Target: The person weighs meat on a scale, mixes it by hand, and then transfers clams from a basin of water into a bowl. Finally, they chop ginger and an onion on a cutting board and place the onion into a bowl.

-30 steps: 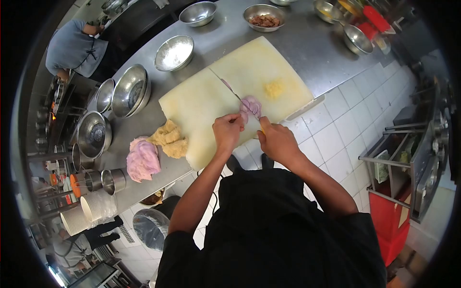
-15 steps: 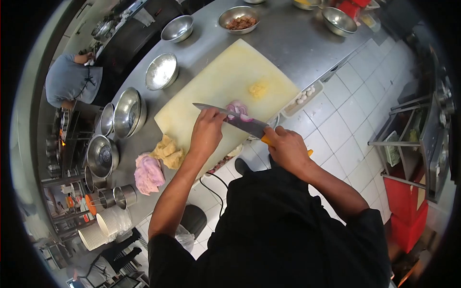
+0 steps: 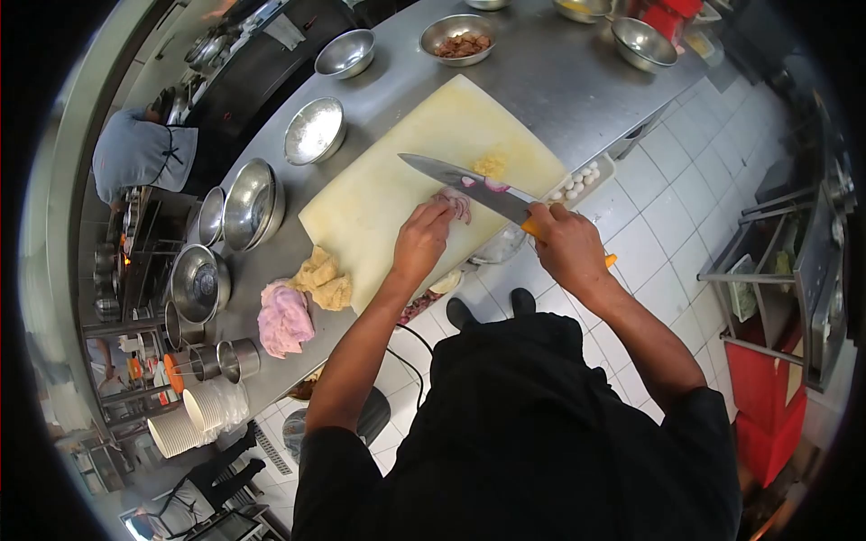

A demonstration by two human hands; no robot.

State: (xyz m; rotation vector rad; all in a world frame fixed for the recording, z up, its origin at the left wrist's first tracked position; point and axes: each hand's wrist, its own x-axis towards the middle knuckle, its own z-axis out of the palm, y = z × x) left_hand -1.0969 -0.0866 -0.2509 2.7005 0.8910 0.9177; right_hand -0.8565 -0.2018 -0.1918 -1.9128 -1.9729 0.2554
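Observation:
My right hand [image 3: 570, 242] is wrapped round the yellow handle of a large chef's knife [image 3: 478, 187]. Its blade points to the upper left above the cutting board [image 3: 388, 171], with a few bits of red onion on or beside the metal. Close to the blade, the closed fingers of my left hand [image 3: 424, 236] are on sliced red onion [image 3: 458, 206]. Those fingers partly cover the slices. A small heap of finely chopped yellowish food [image 3: 490, 164] lies on the board beyond the knife.
Metal bowls line the steel table [image 3: 388, 50], one holding reddish-brown pieces [image 3: 462, 45]. A tan cloth [image 3: 323, 279] and a pink cloth [image 3: 284, 320] lie left of the board. A tub of white, egg-like items [image 3: 577, 183] sits below the right edge. A co-worker [image 3: 144, 153] stands across.
The knife has shifted away from my left hand, up and to the right. My left hand has moved from the blade's tip onto the onion slices.

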